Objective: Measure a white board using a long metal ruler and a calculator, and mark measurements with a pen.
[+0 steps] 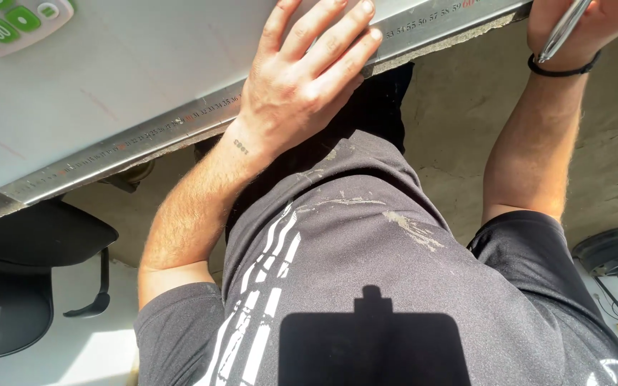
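Dark striped T-shirt (337, 286), black wristband (563, 70)

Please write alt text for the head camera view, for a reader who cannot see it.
Seen from above, a person's left hand presses flat on a long metal ruler along the edge of a pale sheet. The right hand holds a silver pen. A calculator with green keys lies at the top left corner.

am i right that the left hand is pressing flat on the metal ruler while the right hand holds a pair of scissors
Not quite. In the head view the left hand does press flat on the metal ruler, but the right hand holds a silver pen, not scissors.
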